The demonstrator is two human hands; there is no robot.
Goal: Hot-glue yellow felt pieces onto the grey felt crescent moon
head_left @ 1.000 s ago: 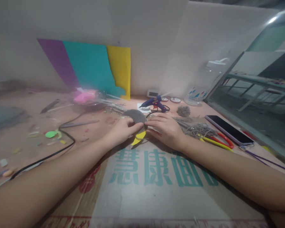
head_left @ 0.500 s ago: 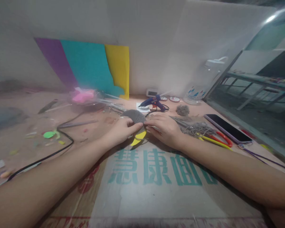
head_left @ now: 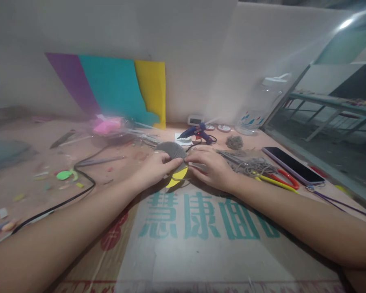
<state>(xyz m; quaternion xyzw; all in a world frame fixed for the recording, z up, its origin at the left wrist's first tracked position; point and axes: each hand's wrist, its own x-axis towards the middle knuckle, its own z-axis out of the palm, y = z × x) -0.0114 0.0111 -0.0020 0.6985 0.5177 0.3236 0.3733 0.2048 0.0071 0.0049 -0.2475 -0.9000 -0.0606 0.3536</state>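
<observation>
Between my hands is a yellow piece [head_left: 177,179], its upper part covered by closely set rows of grey cord [head_left: 171,149]. My left hand [head_left: 158,165] grips it from the left, thumb lying across the near face and fingers behind. At its right edge, the thumb and fingertips of my right hand [head_left: 212,167] are pinched together on the grey cord. A loose strand of the cord crosses the yellow part below the fingers. The exact pinch point is partly hidden by the fingers.
Beyond the hands lies a blue glue gun [head_left: 197,132]. To the right are tangled grey cord [head_left: 253,166], red-and-yellow-handled scissors [head_left: 280,181], a phone [head_left: 293,165] and a clear bottle [head_left: 256,110]. A black cable [head_left: 67,198] and coloured scraps [head_left: 64,175] lie at left.
Both hands keep almost the same place and grip. The yellow part has tilted slightly, and the loose strand across it shows a little more plainly.
</observation>
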